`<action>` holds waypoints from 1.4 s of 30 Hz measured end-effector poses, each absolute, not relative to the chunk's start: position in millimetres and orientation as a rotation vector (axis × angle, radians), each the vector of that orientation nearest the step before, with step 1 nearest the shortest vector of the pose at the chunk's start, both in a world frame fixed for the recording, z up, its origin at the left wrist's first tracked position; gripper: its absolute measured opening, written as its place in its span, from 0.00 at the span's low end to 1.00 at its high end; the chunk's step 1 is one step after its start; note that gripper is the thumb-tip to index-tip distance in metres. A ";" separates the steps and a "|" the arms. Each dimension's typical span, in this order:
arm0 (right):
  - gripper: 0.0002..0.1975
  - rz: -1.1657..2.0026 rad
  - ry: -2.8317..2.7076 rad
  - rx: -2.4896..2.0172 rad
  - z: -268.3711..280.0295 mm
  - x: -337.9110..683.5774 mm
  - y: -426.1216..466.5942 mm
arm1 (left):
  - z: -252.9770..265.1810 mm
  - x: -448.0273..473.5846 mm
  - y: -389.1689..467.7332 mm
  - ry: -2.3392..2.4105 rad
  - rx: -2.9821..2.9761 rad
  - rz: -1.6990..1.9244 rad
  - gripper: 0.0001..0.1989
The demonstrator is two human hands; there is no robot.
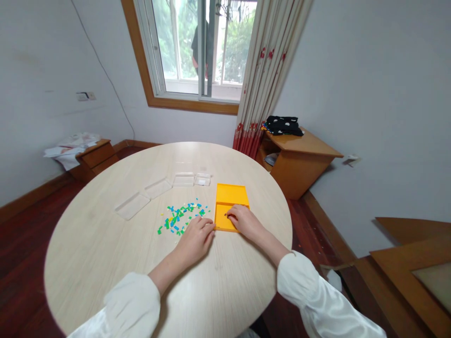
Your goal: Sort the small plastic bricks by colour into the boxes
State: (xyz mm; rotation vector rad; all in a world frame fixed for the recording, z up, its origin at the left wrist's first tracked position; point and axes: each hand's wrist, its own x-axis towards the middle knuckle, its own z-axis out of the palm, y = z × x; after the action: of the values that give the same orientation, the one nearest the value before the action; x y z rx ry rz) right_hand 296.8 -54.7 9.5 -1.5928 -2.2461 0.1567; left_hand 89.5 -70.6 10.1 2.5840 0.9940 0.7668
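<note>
Right hand reaching in from the right over the nearer half of an open yellow box, back upward, with forearm slanting down to a gathered white sleeve. Thumb and index finger drawn together in a pinch on a small dark piece, just above or against the box floor; cannot tell which. Left hand reaching up from the lower left, back upward, with fingers loosely bent and tips at the box's left edge, near its lower corner. Apparently touching there, but cannot tell whether gripping or merely resting.

Bright, plain yellow for the box, lying open on the round, pale bench, with shallow raised rims and a dividing line between two halves: lid on the far side, nearer half partly hidden under the right hand. Left of it, in a loose patch, many tiny toy bricks, mostly green and blue, with a few yellow and pale ones, scattered at all angles. Beyond, in an arc, four clear plastic trays.
</note>
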 end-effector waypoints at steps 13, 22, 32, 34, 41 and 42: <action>0.07 0.056 -2.385 -1.424 14.2 307.5 -65.6 | 9.1 85.7 -70.6 0.976 2.546 0.773 0.13; 0.08 0.195 -2.498 -1.343 32.4 308.7 -67.3 | 10.3 84.0 -71.9 0.986 2.569 0.754 0.13; 0.08 0.359 -2.505 -1.334 39.4 308.3 -68.8 | 11.6 82.8 -71.4 0.992 2.573 0.697 0.13; 0.08 0.363 -2.474 -1.368 36.6 306.7 -67.8 | 13.5 83.2 -72.1 0.998 2.571 0.693 0.13; 0.08 0.243 -2.445 -1.363 25.8 306.1 -58.5 | 16.0 83.0 -73.8 1.010 2.598 0.683 0.12; 0.09 0.249 -2.467 -1.348 26.2 306.6 -58.0 | 16.3 82.9 -73.9 1.016 2.603 0.674 0.12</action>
State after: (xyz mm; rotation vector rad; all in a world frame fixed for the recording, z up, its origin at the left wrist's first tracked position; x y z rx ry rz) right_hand 306.6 -58.0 26.2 -1.3476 -2.4674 0.2491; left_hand 82.9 -73.9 16.3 2.6026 1.0158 0.6745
